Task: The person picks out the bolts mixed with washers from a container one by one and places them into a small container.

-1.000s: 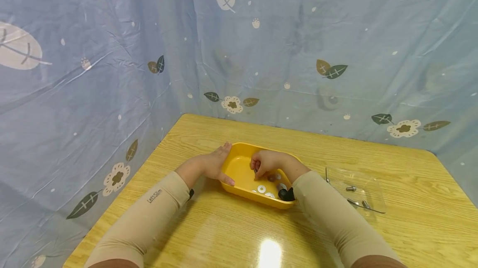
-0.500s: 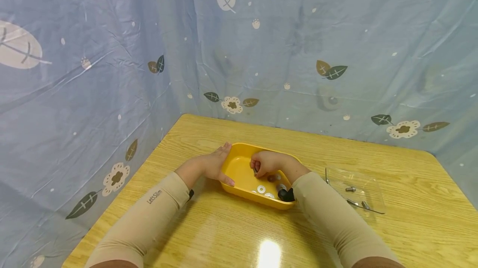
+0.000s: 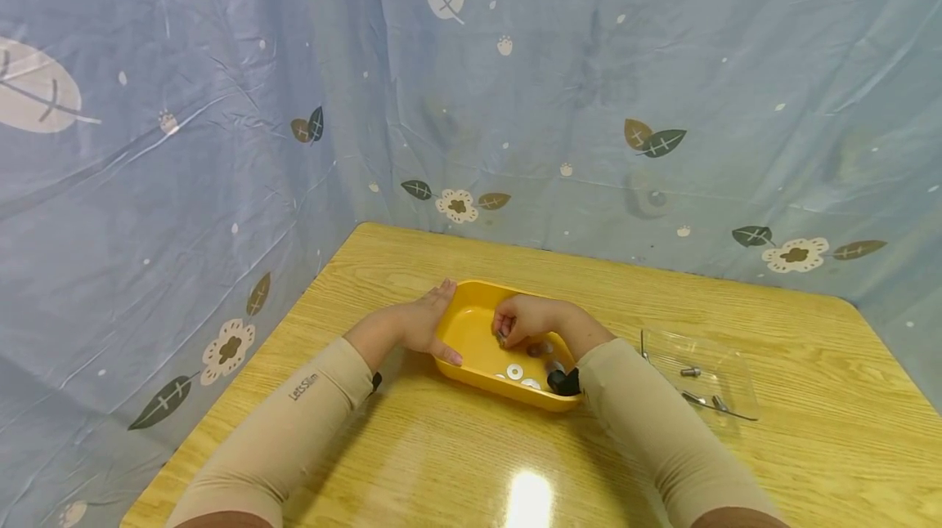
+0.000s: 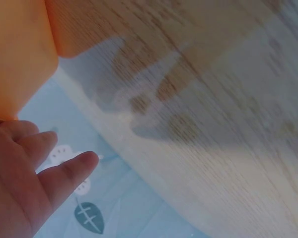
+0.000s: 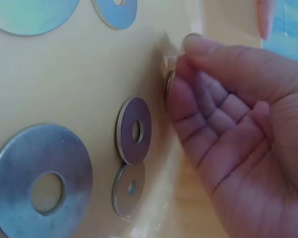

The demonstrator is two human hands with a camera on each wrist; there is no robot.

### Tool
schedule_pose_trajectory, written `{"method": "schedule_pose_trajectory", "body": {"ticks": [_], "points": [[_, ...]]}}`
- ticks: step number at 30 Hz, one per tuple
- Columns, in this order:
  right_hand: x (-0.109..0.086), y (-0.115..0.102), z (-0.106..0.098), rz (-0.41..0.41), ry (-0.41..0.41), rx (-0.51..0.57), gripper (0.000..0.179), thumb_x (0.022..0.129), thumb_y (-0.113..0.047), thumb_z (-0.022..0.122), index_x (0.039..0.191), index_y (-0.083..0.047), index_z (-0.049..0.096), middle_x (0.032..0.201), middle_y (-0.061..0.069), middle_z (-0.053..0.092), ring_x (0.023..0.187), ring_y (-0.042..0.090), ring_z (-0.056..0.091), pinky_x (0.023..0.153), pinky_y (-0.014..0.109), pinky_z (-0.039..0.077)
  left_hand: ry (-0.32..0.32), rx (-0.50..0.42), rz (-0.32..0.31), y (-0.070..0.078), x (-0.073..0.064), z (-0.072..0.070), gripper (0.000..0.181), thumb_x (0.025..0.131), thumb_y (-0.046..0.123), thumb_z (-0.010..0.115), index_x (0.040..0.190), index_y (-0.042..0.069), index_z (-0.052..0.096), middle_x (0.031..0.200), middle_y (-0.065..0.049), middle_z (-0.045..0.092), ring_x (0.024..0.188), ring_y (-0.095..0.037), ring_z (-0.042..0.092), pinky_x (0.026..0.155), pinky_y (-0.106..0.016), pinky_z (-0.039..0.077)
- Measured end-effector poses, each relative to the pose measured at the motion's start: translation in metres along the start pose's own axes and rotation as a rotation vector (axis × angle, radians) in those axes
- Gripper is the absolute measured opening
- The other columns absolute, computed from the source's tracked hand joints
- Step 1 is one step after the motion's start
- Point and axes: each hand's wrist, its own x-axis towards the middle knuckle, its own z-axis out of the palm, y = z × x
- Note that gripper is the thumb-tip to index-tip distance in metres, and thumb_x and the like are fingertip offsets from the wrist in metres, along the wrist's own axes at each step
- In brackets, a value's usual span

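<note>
A yellow plastic tray [image 3: 486, 391] sits on the wooden table. My left hand [image 3: 421, 322] rests against its left end, fingers stretched and spread, thumb at the near corner. In the left wrist view the fingers [image 4: 64, 178] extend straight beside the tray's side. My right hand [image 3: 531, 319] reaches inside, pinching a metal washer [image 5: 169, 89] between thumb and curled fingers; most of that washer is hidden by the fingers. Other flat washers [image 5: 134, 130] of differing sizes lie on the tray floor around the right hand, including a large one [image 5: 42, 183].
To the right of the tray stands a clear plastic box [image 3: 724, 352] holding several bolts [image 3: 690, 372]. A patterned blue curtain [image 3: 515, 103] hangs behind and left of the wooden table [image 3: 412, 454]. The right forearm's sleeve [image 3: 662, 422] passes between tray and box.
My right fingers have shifted slightly, and the washer at their tips sits at a somewhat different angle. The left hand and tray hold their place.
</note>
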Motion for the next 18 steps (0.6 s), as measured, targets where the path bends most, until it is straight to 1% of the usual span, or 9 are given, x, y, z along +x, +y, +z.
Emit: {"method": "schedule_pose_trajectory", "body": {"ticks": [2,5,8,10,12,15,18], "points": [[-0.001,-0.002,-0.002,-0.002,-0.001,0.034,0.018,0.078,0.001,0.067,0.093,-0.003,0.059,0.075,0.001,0.056,0.065,0.011,0.05,0.061,0.022,0.044,-0.002,-0.004,-0.003,0.0,0.001,0.001,0.129,0.063,0.067,0.067,0.145,0.007,-0.013,0.152,-0.012,-0.01,0.139,-0.027,0.0,0.111,-0.04,0.013],[-0.002,-0.007,-0.004,0.005,0.023,0.095,0.019,0.077,0.0,0.067,0.094,-0.003,0.058,0.077,0.002,0.057,0.066,0.013,0.05,0.063,0.024,0.045,-0.009,-0.007,-0.01,-0.001,0.002,0.002,0.129,0.063,0.068,0.066,0.145,0.008,-0.014,0.152,-0.01,-0.012,0.139,-0.026,-0.001,0.111,-0.039,0.013],[-0.005,-0.013,-0.008,0.01,0.051,0.186,0.023,0.077,0.001,0.067,0.098,-0.002,0.057,0.081,0.006,0.057,0.069,0.017,0.052,0.068,0.033,0.048,-0.013,-0.013,-0.012,-0.002,0.003,0.002,0.129,0.063,0.068,0.066,0.145,0.009,-0.014,0.152,-0.01,-0.013,0.139,-0.025,-0.001,0.111,-0.039,0.012],[-0.009,-0.016,-0.011,-0.005,0.069,0.233,0.024,0.078,0.002,0.066,0.099,-0.001,0.056,0.084,0.007,0.057,0.071,0.018,0.053,0.07,0.037,0.049,-0.014,-0.018,-0.01,-0.002,0.003,0.002,0.13,0.063,0.068,0.066,0.145,0.009,-0.014,0.152,-0.009,-0.014,0.139,-0.025,-0.001,0.111,-0.039,0.012],[-0.015,-0.019,-0.017,-0.029,0.089,0.267,0.025,0.078,0.003,0.065,0.101,0.0,0.055,0.085,0.009,0.057,0.073,0.02,0.053,0.072,0.039,0.048,-0.008,-0.02,-0.002,-0.002,0.002,0.002,0.13,0.062,0.069,0.066,0.145,0.009,-0.014,0.152,-0.009,-0.013,0.139,-0.026,-0.001,0.111,-0.039,0.012],[-0.027,-0.023,-0.029,-0.06,0.117,0.279,0.023,0.08,0.001,0.064,0.101,0.002,0.054,0.087,0.01,0.056,0.077,0.02,0.052,0.075,0.039,0.048,-0.005,-0.025,0.008,-0.002,0.002,0.001,0.131,0.061,0.07,0.066,0.145,0.008,-0.013,0.152,-0.01,-0.013,0.139,-0.027,0.0,0.111,-0.039,0.012],[-0.043,-0.027,-0.043,-0.05,0.139,0.294,0.023,0.082,0.0,0.063,0.102,0.002,0.052,0.087,0.01,0.054,0.078,0.022,0.051,0.078,0.042,0.047,-0.003,-0.033,0.017,-0.003,0.001,0.001,0.132,0.06,0.07,0.066,0.145,0.007,-0.013,0.152,-0.012,-0.012,0.139,-0.027,0.0,0.111,-0.039,0.013]]}}
